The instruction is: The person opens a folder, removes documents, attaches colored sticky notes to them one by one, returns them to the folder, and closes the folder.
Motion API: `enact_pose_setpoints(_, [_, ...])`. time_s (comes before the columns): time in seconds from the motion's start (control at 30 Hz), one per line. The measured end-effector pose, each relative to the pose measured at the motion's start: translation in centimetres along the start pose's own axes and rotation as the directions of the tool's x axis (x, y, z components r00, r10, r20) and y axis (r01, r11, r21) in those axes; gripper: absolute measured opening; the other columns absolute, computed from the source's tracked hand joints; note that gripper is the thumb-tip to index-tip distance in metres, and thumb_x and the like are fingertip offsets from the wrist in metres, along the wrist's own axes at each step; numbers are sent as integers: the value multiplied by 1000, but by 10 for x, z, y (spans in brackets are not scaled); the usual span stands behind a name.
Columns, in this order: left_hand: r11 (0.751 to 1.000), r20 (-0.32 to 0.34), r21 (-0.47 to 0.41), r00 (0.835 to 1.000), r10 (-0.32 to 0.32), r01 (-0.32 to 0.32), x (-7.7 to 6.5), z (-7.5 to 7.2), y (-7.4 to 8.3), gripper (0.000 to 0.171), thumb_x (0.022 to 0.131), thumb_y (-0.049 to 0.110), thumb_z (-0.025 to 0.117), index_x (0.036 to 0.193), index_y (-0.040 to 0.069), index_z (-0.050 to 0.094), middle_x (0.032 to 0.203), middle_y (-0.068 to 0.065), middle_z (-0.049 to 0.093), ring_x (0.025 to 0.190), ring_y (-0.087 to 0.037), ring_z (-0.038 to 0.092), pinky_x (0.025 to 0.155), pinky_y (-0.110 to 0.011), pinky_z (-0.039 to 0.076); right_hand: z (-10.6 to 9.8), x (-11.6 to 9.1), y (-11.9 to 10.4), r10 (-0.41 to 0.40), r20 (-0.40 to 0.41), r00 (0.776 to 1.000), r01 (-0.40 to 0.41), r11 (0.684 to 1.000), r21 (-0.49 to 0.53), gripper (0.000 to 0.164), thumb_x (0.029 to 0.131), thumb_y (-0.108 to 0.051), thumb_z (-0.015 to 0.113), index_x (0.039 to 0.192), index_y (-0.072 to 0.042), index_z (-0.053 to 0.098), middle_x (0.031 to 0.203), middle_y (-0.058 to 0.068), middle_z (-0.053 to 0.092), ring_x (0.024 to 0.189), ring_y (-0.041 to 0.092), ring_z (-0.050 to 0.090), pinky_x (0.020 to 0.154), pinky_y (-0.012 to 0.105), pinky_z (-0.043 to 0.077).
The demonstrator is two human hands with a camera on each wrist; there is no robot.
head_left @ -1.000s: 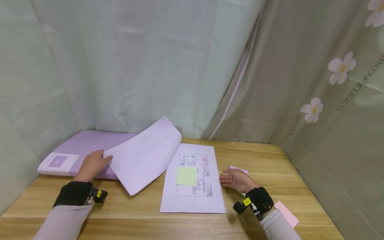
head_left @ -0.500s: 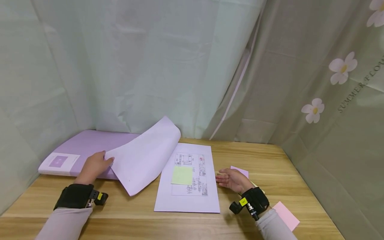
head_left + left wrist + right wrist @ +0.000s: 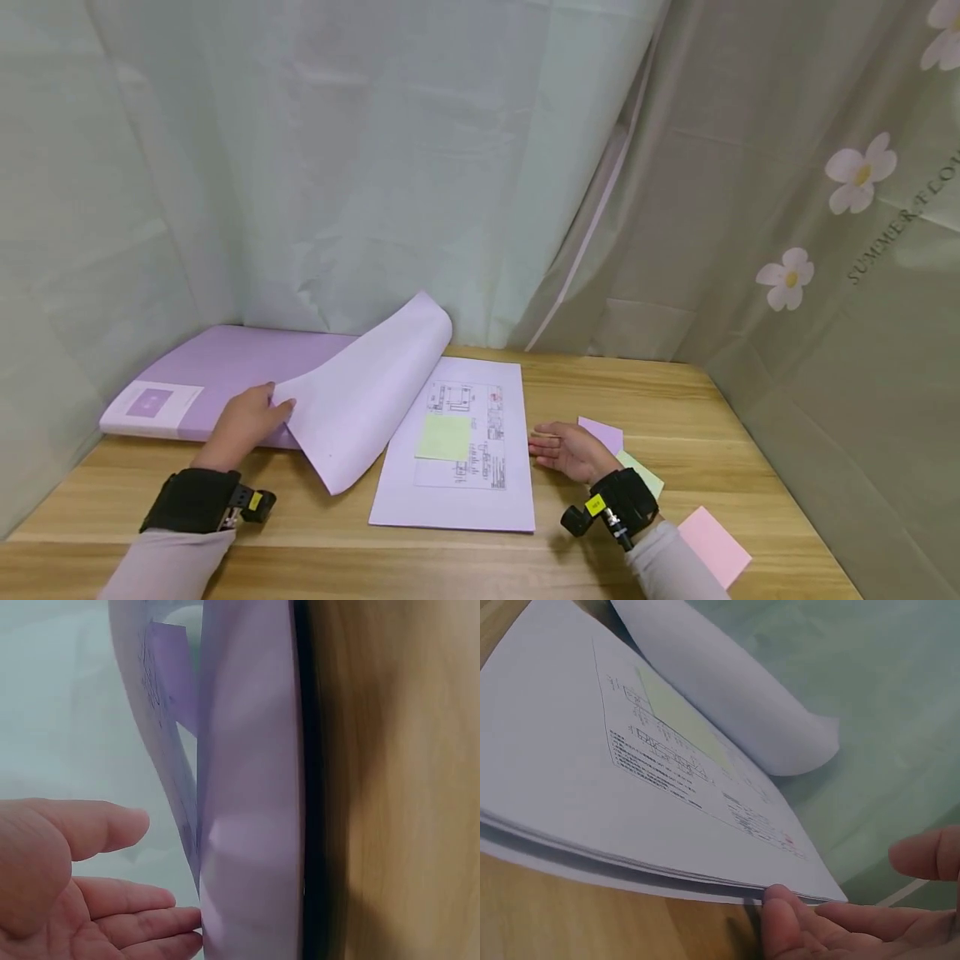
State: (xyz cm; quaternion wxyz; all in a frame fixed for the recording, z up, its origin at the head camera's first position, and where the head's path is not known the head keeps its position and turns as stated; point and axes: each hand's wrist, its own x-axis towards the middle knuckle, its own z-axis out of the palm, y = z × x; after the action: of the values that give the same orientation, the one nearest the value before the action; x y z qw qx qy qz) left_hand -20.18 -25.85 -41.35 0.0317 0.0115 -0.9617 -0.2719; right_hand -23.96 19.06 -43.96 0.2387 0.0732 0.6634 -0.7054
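Note:
My left hand (image 3: 247, 421) is beside the lifted white sheet (image 3: 367, 392), which curves over the purple folder (image 3: 247, 354). In the left wrist view, that hand's thumb stands apart from its straight fingers (image 3: 142, 922), whose tips meet the folder's edge close to the sheet. A purple sticky note (image 3: 174, 671) shows under the sheet. A paper stack (image 3: 453, 508) lies in the middle, its top page printed with a drawing and bearing a yellow-green sticky note (image 3: 444, 437). My right hand (image 3: 573, 452) is palm up at the stack's right edge; its fingertips touch that edge, thumb apart.
Right of the stack, a purple sticky note (image 3: 602, 433) and a pale green one (image 3: 641, 473) lie by the right wrist. A pink note (image 3: 714, 546) lies nearer the front. A curtain (image 3: 420, 167) encloses the wooden table (image 3: 637, 383).
The paper stack has shifted left, and my right hand has moved left along with it, uncovering more of the purple and green notes. My left hand has moved slightly right and down.

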Motion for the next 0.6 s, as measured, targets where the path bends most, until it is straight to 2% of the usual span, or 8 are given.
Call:
enact_pose_setpoints(0.17, [1000, -10, -16, 1000, 24, -24, -3, 5, 5, 41, 87, 18, 49, 105, -18, 50, 98, -34, 55, 76, -33, 52, 72, -50, 45, 5, 5, 3, -7, 55, 998, 7, 1000, 3, 35, 92, -12, 39, 119, 12, 39, 87, 5, 62, 83, 14, 60, 77, 29, 47])
enact_pose_setpoints(0.3, [998, -41, -5, 997, 62, -63, -6, 11, 9, 42, 86, 16, 50, 106, -21, 49, 103, -38, 53, 88, -45, 54, 76, -53, 44, 9, 6, 5, -23, 85, 996, 22, 1000, 12, 31, 92, -9, 40, 115, 12, 42, 84, 3, 62, 81, 12, 59, 81, 31, 47])
enact_pose_setpoints(0.4, [996, -54, 0, 995, 85, -86, -7, 14, 11, 46, 86, 15, 50, 109, -25, 45, 110, -42, 47, 101, -53, 46, 81, -57, 41, 13, 7, 5, -23, 97, 995, 21, 999, 25, 23, 91, -7, 41, 107, 9, 47, 79, 2, 61, 77, 13, 60, 80, 32, 49])
enact_pose_setpoints(0.6, [996, -39, -12, 995, 93, -94, -11, 17, 22, 48, 86, 14, 50, 112, -26, 42, 112, -42, 46, 103, -53, 46, 83, -57, 40, 20, 9, 10, -18, 171, 985, 27, 998, -49, 18, 91, -4, 40, 106, 2, 45, 79, 2, 61, 73, 15, 60, 70, 30, 51])
